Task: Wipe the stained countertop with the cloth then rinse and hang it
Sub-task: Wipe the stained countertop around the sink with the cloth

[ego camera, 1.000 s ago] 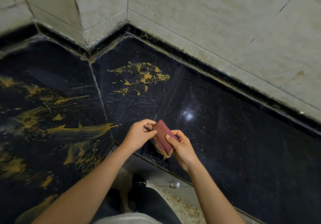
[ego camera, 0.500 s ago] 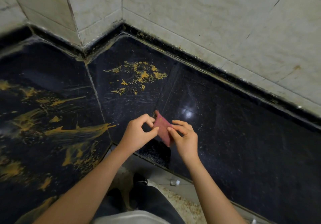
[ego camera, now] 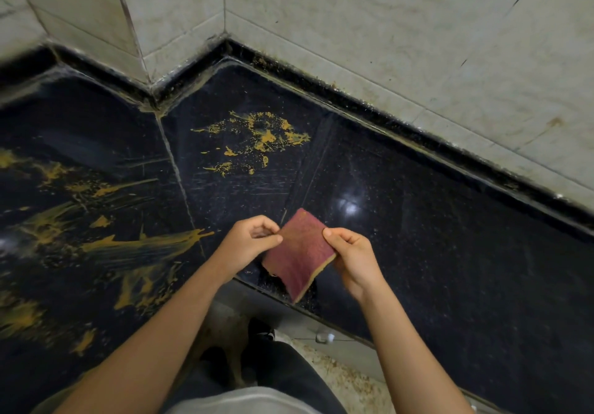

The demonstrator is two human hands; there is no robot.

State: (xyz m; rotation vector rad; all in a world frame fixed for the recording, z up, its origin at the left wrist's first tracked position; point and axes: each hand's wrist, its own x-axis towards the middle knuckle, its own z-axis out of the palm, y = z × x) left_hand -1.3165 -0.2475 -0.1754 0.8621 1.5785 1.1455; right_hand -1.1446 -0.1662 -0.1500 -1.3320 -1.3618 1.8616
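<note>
Left hand (ego camera: 247,243) and right hand (ego camera: 353,253) pinch the cloth (ego camera: 299,253) between them, the nearest stain (ego camera: 144,246) lying just beside the left hand.

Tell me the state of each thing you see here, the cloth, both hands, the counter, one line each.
cloth: spread flat, held in the air, yellow along its lower edge.
left hand: pinches the cloth's left edge.
right hand: pinches the cloth's right edge.
countertop: black, glossy, unstained at right.
yellow stains: smeared over the left slab, spattered near the back corner.
</note>
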